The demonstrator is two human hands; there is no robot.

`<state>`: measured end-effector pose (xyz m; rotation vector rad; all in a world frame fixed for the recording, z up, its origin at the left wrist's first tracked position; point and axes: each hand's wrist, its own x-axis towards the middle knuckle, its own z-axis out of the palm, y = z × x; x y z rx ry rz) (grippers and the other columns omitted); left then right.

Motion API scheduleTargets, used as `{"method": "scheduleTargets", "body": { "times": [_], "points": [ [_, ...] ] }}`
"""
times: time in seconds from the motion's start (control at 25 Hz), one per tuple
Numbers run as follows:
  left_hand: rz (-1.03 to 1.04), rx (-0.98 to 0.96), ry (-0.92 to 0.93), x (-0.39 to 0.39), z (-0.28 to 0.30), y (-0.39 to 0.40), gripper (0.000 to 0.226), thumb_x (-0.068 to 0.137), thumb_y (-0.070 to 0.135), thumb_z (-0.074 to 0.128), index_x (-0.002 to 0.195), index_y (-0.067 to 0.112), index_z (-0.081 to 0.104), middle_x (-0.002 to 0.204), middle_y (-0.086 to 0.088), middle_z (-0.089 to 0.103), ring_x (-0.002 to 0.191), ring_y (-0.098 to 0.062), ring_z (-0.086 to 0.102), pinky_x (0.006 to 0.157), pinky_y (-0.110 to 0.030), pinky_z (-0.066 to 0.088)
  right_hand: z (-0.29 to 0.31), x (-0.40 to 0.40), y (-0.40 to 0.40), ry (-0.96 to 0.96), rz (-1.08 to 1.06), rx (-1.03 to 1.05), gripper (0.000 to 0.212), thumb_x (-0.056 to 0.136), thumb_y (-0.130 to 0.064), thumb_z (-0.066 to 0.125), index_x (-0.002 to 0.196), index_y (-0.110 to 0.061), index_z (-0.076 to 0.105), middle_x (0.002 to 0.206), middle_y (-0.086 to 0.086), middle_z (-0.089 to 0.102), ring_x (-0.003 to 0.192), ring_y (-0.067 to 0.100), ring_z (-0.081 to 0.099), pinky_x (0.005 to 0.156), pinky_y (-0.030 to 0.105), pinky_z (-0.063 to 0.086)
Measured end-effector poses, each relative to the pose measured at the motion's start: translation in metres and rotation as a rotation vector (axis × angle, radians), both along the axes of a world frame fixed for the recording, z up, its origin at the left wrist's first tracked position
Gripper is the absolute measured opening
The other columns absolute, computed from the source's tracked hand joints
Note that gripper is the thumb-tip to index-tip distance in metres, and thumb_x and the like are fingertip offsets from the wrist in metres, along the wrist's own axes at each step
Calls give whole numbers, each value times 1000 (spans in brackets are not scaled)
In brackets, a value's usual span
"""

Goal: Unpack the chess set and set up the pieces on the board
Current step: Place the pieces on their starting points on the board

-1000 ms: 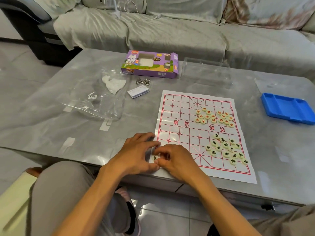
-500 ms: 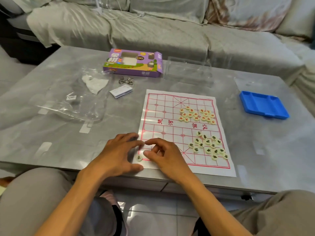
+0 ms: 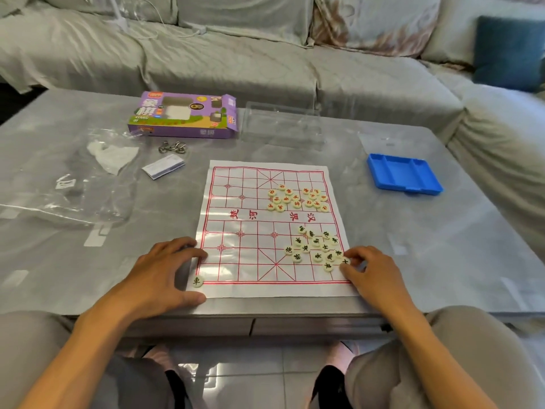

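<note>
On board [image 3: 250, 255], right hand [image 3: 371, 276] fingers [image 3: 352, 255] seemingly pinch dark piece [image 3: 345, 261].

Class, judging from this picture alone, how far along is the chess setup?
Done: the board is unfolded, and one piece sits on its near left corner. In hand: the right hand reaches into the dark-lettered pile, fingertips at a piece; the left hand rests at the board's edge. Left: both piles, including the red-lettered pile.
</note>
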<state>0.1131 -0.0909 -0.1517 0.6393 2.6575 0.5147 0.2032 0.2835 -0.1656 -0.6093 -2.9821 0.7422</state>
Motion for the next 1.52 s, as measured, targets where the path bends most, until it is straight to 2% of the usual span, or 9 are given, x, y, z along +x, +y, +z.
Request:
{"method": "scheduleTargets", "body": {
  "times": [0.16, 0.28, 0.4, 0.48, 0.76, 0.96, 1.16, 1.36, 1.52],
  "points": [
    [14, 29, -4, 3, 1, 0, 85, 56, 73, 61, 134, 47, 39, 149, 22, 24, 136, -8, 22, 112, -37, 27, 13, 5, -9, 47, -15, 67, 25, 86, -44, 64, 103, -26, 63, 100, -10, 64, 80, 7, 56, 66, 18, 43],
    [13, 23, 9, 2, 0, 0, 80, 64, 65, 70, 135, 45, 38, 150, 21, 23, 137, -9, 21, 114, -38, 26, 28, 14, -49, 243, 106, -148, 23, 81, -45, 69, 97, -30, 63, 92, -18, 63, 76, 3, 58, 66, 16, 47],
    [14, 16, 19, 2, -1, -1, 78, 67, 62, 72, 135, 45, 38, 150, 21, 22, 138, -9, 21, 115, -39, 25, 22, 4, -101, 173, 348, -132, 21, 85, -48, 63, 101, -33, 63, 91, -19, 60, 72, -2, 51, 70, 11, 41],
    [19, 26, 14, 3, -1, -2, 78, 68, 60, 73, 136, 45, 37, 151, 21, 22, 139, -9, 20, 115, -38, 25, 10, -8, -120, 135, 418, -73, 25, 87, -47, 61, 104, -29, 64, 91, -16, 59, 74, 1, 50, 68, 15, 42],
    [22, 17, 10, 2, -2, -1, 79, 68, 60, 73, 137, 43, 38, 150, 22, 23, 138, -8, 20, 115, -38, 24, -14, -10, -126, 164, 365, -105, 21, 86, -48, 62, 100, -34, 65, 87, -17, 56, 77, -3, 50, 63, 8, 33],
    [25, 9, 9, 3, 0, 0, 79, 68, 61, 73, 136, 44, 37, 150, 22, 22, 138, -8, 20, 114, -38, 24, -12, -8, -128, 171, 374, -104, 25, 85, -49, 62, 105, -33, 63, 87, -17, 55, 79, 1, 50, 64, 10, 35],
    [23, 32, -14, 1, -3, -3, 80, 67, 63, 72, 136, 46, 37, 151, 23, 21, 138, -8, 19, 113, -38, 24, 12, -8, -96, 188, 180, -457, 26, 82, -39, 71, 106, -32, 64, 82, -14, 64, 74, 2, 57, 68, 15, 47],
    [12, 3, -9, -1, -3, -4, 88, 51, 80, 52, 132, 50, 38, 148, 24, 23, 136, -8, 22, 111, -37, 26, 25, -9, -17, 90, -19, -153, 18, 85, -37, 68, 101, -30, 62, 77, -13, 63, 68, 8, 61, 57, 15, 42],
    [16, 14, -13, 0, -2, -2, 87, 50, 80, 51, 131, 50, 38, 148, 25, 23, 136, -7, 22, 111, -37, 27, 6, -25, -19, 58, -34, 4, 21, 86, -47, 61, 100, -32, 59, 89, -14, 67, 72, 9, 61, 63, 25, 53]
  ]
}}
